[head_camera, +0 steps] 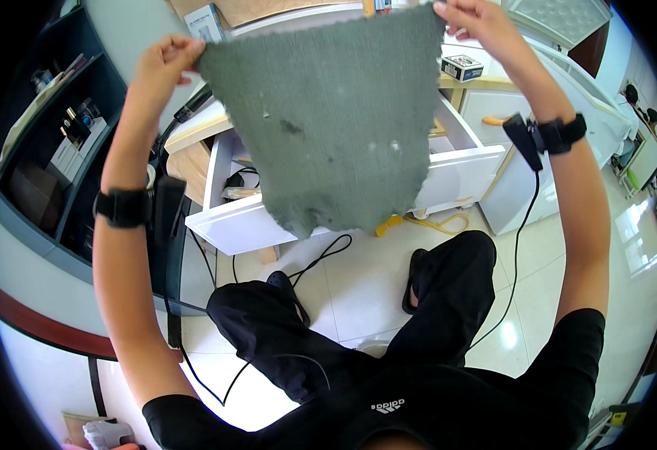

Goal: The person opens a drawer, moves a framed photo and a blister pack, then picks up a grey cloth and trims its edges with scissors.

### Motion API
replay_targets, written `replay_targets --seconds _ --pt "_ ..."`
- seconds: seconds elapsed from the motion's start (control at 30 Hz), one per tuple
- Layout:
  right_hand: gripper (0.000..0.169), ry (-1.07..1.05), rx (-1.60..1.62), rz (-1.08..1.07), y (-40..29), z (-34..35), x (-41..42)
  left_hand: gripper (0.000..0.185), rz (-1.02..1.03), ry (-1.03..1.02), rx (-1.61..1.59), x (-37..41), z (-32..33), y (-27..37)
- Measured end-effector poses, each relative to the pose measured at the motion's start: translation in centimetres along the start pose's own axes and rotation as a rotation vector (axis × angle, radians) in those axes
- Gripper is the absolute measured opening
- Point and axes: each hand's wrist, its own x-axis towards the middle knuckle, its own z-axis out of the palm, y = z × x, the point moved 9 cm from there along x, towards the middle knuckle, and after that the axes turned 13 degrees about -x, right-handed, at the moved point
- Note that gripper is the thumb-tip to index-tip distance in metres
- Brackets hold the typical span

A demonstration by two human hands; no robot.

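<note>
A worn grey-green cloth (328, 124) hangs spread out in front of me, with frayed edges, dark stains and small holes. My left hand (173, 62) pinches its upper left corner between thumb and fingers. The upper right corner is pinched by my right hand (469, 19), a little higher up. Behind the cloth, a white drawer (238, 225) stands pulled out, its middle hidden; a black cable and other small items show in its left part. A small printed box (462, 67) lies on the desk top, just right of the cloth.
Dark shelves (75, 180) with boxes and bottles stand at the left. A black cable (322, 256) loops over the tiled floor, and a yellow cord (446, 228) lies under the drawer. Black cables hang from both wrist straps. A white cabinet (530, 185) is at the right.
</note>
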Motion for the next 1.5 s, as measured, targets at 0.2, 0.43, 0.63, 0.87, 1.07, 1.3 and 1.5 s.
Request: replay_targets --seconds 0.2,0.43,0.63,0.87,1.07,1.3,1.5 --pt "0.032 0.193 0.023 0.047 -0.5 -5.4 6.7 0.038 0.372 0.202 0.243 7.8 -5.8 5.6" --pt "0.031 0.149 0.036 0.003 2.4 -2.3 9.0 0.038 0.289 0.155 0.266 8.8 -5.1 2.2" --pt "0.03 -0.044 -0.065 0.06 4.8 0.2 3.9 0.026 0.074 -0.007 0.127 2.5 1.7 0.4" --pt "0.033 -0.243 -0.175 0.017 5.6 -3.0 -6.6 0.006 -0.02 -0.166 -0.212 -7.5 6.0 2.1" --pt "0.014 -0.505 0.001 -0.07 -0.3 0.8 -18.1 0.01 0.08 -0.438 -0.046 -19.7 7.4 3.9" --pt "0.011 -0.642 -0.118 -0.045 0.6 5.7 -23.5 0.019 0.259 -0.402 0.459 -25.4 13.3 -0.4" --pt "0.01 -0.304 -0.409 -0.259 -1.7 2.7 -14.5 0.019 0.183 -0.271 0.269 -24.4 12.1 -1.0"
